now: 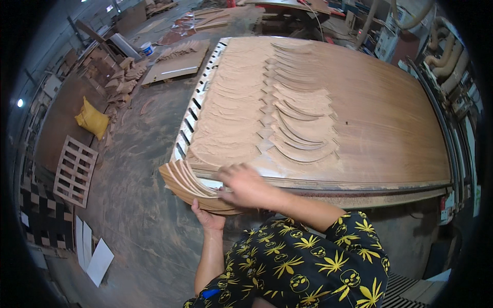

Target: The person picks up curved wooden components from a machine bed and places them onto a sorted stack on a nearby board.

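Note:
A stack of curved wooden pieces [187, 179] rests at the near left corner of a large table, its pale edges fanned upward. My left hand [209, 219] grips this stack from below, thumb against its near side and the other fingers hidden beneath. At the stack's right end, my right hand [245, 186] is closed, its bent fingers and thumb against the ends of the pieces. Just beyond my hands, a wooden panel [380, 123] carries rows of curved cuts under thick sawdust [231, 102]. Several thin curved offcuts [298, 136] lie in the middle of it.
A white slotted edge strip [192, 115] runs along the table's left side. On the floor to the left are a yellow sack [92, 119], a slatted wooden frame [75, 171] and white boards [97, 259]. Large hoses [452, 59] and machinery stand at the right.

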Demonstrator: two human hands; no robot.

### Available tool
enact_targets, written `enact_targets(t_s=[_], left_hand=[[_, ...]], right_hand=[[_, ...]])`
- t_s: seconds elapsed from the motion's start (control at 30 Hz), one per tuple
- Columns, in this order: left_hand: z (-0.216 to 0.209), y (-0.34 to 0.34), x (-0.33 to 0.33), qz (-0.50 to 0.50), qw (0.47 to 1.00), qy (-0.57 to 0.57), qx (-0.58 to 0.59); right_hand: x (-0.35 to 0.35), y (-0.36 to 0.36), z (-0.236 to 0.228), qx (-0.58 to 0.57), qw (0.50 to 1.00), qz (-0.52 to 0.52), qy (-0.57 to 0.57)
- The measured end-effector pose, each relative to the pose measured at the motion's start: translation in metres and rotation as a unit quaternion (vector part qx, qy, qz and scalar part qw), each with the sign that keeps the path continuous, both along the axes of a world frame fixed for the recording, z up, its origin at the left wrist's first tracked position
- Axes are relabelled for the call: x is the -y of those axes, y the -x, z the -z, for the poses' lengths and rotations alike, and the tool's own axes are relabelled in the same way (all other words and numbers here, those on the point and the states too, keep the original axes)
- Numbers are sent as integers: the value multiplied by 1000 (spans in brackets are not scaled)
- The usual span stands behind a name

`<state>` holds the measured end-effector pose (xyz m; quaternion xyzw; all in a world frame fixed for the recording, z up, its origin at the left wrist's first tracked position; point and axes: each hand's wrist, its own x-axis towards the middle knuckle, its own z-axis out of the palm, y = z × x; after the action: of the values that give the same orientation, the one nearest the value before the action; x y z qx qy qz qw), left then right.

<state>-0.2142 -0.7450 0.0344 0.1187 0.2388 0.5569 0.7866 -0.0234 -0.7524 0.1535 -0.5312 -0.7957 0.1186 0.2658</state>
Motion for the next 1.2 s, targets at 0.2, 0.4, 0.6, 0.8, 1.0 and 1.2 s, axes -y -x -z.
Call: enact_targets(t_s=[0.2,0.4,0.6,0.8,1.0,1.2], left_hand=[[3,1,-1,-21,1000,9,3],[-2,0,-1,-23,1000,8,-5],[-5,-8,2,-20,1000,-4,-3],[-16,-20,2,-22,1000,0,-12],[-14,-20,3,-17,1000,-6,-10],[-16,-18,6,-4,999,-31,-14]], right_hand=[[-10,-149,43,33,969,242,15],[18,-234,121,165,939,247,173],[36,-240,151,166,951,232,116],[36,-248,152,124,965,209,95],[21,-262,128,137,967,197,82],[9,-257,87,169,973,155,32]])
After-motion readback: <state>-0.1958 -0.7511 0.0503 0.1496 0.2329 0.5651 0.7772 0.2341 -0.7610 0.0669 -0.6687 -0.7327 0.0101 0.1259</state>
